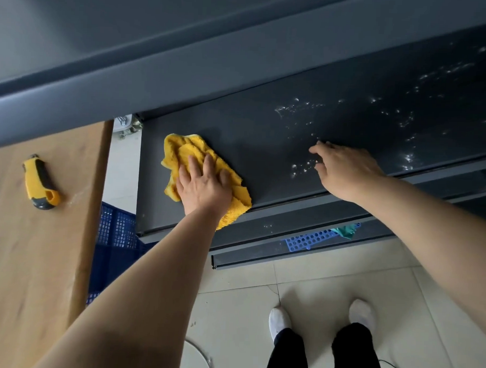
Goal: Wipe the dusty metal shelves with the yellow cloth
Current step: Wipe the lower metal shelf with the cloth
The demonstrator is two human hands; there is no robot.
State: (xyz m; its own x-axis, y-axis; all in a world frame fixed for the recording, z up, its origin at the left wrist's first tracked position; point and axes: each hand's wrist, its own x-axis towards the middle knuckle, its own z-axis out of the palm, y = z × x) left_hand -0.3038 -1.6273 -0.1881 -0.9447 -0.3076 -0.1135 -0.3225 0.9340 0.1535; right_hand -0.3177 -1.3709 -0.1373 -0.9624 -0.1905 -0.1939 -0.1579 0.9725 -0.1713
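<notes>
Your left hand (201, 186) lies flat on the crumpled yellow terry cloth (186, 151), fingers straight and close together, palm pressing it onto the dark grey metal shelf (265, 135). The cloth sits at the shelf's left end. Its near corner hangs over the near lip, and its left side is just short of the shelf's left edge. Your right hand (344, 171) is further right on the same shelf, fingers spread and loosely bent, tips touching the surface, holding nothing, wrist over the near lip. White dust specks (294, 167) lie around that hand and scatter to the far right; the stretch between cloth and right hand is plain dark metal. A grey upper shelf (185, 66) overhangs the far side. A lower grey shelf (290, 218) juts out nearer you, with a blue perforated plastic tray (308, 239) beneath it. Left, across a narrow gap, a light wooden tabletop (27, 259) carries a yellow-and-grey utility knife (40, 183). A blue mesh plastic crate (116, 229) stands down in that gap.
</notes>
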